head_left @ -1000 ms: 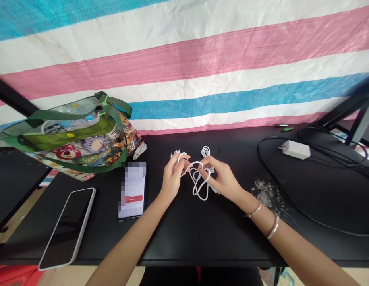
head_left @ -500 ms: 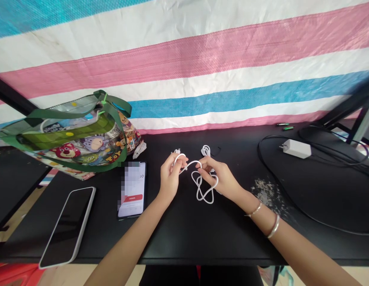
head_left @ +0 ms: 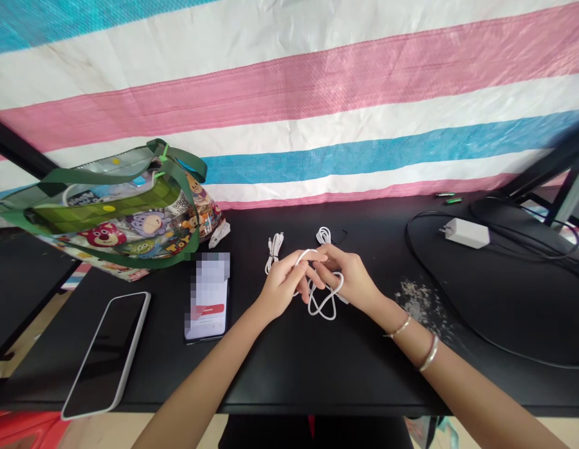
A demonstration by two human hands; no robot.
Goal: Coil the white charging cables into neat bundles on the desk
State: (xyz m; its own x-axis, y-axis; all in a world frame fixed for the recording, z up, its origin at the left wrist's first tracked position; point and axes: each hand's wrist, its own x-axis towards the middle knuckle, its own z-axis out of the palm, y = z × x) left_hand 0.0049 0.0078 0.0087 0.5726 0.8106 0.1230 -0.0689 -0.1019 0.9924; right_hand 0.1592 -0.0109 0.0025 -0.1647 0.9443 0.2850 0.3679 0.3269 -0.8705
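My left hand (head_left: 284,282) holds a loop of a white cable (head_left: 323,312) between thumb and fingers, above the middle of the black table. Close against it, my right hand (head_left: 348,274) pinches the same cable, and the fingertips of both hands meet. Loose loops of this cable lie on the table below my right hand. Behind my left hand lies a bundled white cable (head_left: 274,249) with a dark tie round it. A second coiled white cable (head_left: 323,236) lies behind my right hand, partly hidden by it.
On the black table (head_left: 270,374) are a lit phone (head_left: 209,299), a dark-screened phone (head_left: 106,355) and a character-print bag (head_left: 130,218) at left. A white adapter (head_left: 467,232), black cables and two small green items lie at right. Striped sheeting hangs behind.
My left hand has moved right, up to my right hand, with the cable loop in it. The tied cable bundle behind it now shows. My right hand has barely moved.
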